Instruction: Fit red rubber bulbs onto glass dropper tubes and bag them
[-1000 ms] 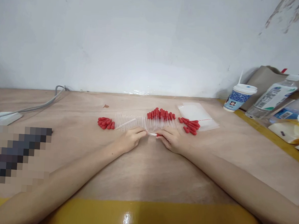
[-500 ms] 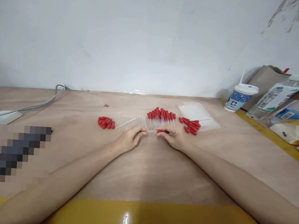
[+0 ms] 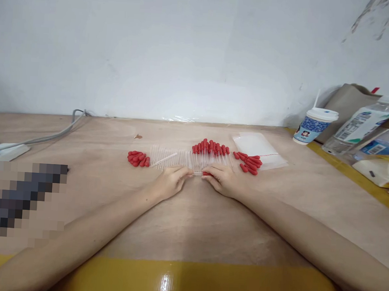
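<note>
Between my two hands lies a clear dropper tube (image 3: 197, 174), held level just in front of the row of tubes. My left hand (image 3: 172, 179) is closed, thumb and fingers pinching the tube's left part. A red rubber bulb (image 3: 207, 173) at the tube's right end is pinched in my closed right hand (image 3: 223, 179), which covers most of it. Beyond the hands, loose clear tubes (image 3: 161, 156) lie side by side. Several droppers with red bulbs (image 3: 210, 146) rest to their right. Loose red bulbs form one pile on the left (image 3: 138, 158) and another on the right (image 3: 251, 163).
A clear plastic bag (image 3: 258, 149) lies behind the right pile. A paper cup with a straw (image 3: 314, 126), a plastic bottle (image 3: 360, 125) and a grey bag (image 3: 345, 102) stand far right. A grey cable (image 3: 60, 133) runs along the left. Yellow tape (image 3: 186, 281) edges the table.
My hands have come closer together, so less of the clear tube and red bulb shows between them. My right hand has shifted slightly left. The piles and rows look the same.
</note>
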Motion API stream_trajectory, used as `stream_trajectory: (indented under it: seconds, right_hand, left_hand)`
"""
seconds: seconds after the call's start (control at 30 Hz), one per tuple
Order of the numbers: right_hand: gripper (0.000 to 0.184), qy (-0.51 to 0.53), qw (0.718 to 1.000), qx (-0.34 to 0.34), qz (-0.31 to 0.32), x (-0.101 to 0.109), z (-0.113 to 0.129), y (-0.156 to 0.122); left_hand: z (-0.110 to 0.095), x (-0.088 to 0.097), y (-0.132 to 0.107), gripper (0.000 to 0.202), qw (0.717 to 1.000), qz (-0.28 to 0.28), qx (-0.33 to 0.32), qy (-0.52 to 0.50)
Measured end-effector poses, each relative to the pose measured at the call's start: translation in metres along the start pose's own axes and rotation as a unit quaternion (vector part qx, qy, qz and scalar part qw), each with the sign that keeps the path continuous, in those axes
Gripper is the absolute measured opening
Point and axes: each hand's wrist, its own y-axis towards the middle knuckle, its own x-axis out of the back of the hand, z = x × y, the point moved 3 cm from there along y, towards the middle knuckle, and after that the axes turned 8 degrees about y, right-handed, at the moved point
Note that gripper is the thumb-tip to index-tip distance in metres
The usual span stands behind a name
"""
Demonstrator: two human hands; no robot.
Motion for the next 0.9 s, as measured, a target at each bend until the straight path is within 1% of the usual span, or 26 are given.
stream_trajectory:
  seconds: [0.17, 0.33, 0.43, 0.5, 0.57, 0.63, 0.7, 0.73, 0.8, 0.83, 0.9]
  right_hand:
    - [0.02, -0.019, 1.0, 0.019, 0.003, -0.002, 0.001, 0.001]
    - [0.022, -0.029, 0.999, 0.018, 0.015, -0.007, -0.001, 0.002]
    - [0.024, -0.03, 0.999, 0.009, 0.029, -0.004, -0.003, 0.006]
    - [0.026, -0.03, 0.999, -0.005, 0.043, 0.003, -0.006, 0.01]
    - [0.031, -0.051, 0.997, -0.048, 0.033, 0.017, -0.014, 0.013]
    - [0.031, -0.11, 0.985, -0.135, -0.016, 0.036, -0.029, 0.013]
    - [0.033, -0.194, 0.949, -0.241, -0.058, 0.054, -0.045, 0.009]
    - [0.033, -0.235, 0.928, -0.28, -0.063, 0.061, -0.052, 0.006]
    - [0.033, -0.293, 0.899, -0.321, -0.053, 0.068, -0.063, 0.0]
    - [0.032, -0.309, 0.892, -0.326, -0.043, 0.068, -0.066, -0.001]
    - [0.032, -0.325, 0.887, -0.325, -0.028, 0.066, -0.069, -0.004]
  left_hand:
    - [0.0, -0.001, 0.0, 0.017, 1.0, 0.004, 0.001, -0.001]
    - [-0.001, -0.002, 0.002, 0.015, 1.0, 0.007, 0.004, 0.004]
    - [0.0, -0.001, 0.003, 0.015, 0.999, 0.017, 0.031, 0.003]
    - [0.002, 0.001, 0.004, 0.015, 0.998, 0.023, 0.059, 0.005]
    - [0.004, 0.004, 0.004, 0.016, 0.996, 0.022, 0.086, 0.015]
    - [0.007, 0.009, 0.005, 0.017, 0.994, 0.007, 0.104, 0.032]
    - [0.01, 0.012, 0.007, 0.018, 0.992, -0.016, 0.115, 0.049]
    - [0.012, 0.013, 0.008, 0.018, 0.991, -0.027, 0.119, 0.058]
    - [0.016, 0.012, 0.011, 0.017, 0.988, -0.045, 0.125, 0.079]
    - [0.018, 0.011, 0.014, 0.016, 0.987, -0.052, 0.126, 0.089]
    - [0.02, 0.006, 0.02, 0.015, 0.985, -0.062, 0.124, 0.107]
